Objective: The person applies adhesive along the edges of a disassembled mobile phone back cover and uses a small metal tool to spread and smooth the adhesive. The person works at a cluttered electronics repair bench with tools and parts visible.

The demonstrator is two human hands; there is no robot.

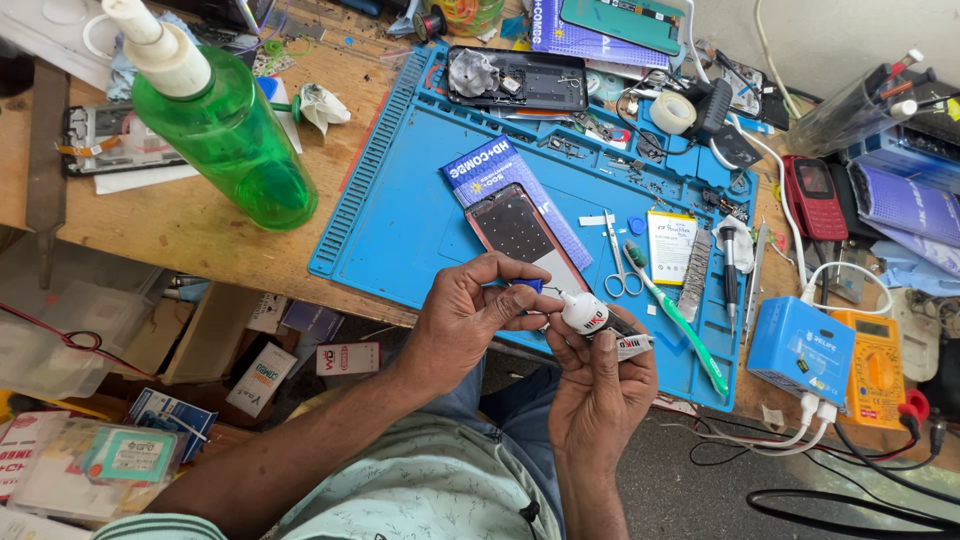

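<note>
My right hand (598,385) grips a small white glue tube (598,322) just in front of the blue work mat (400,215). My left hand (470,310) pinches a small dark blue cap (528,287) at the tube's nozzle end. Just beyond my hands, a phone screen panel (520,232) lies on a blue-purple box (490,165) on the mat. Scissors (618,262), a green toothbrush (680,322) and a white phone battery (670,245) lie to the right of it.
A green plastic bottle (225,125) stands at the left on the wooden bench. An opened phone body (515,78) lies at the mat's far edge. A blue charger box (800,350), an orange multimeter (878,365), a red keypad phone (815,195) and cables crowd the right.
</note>
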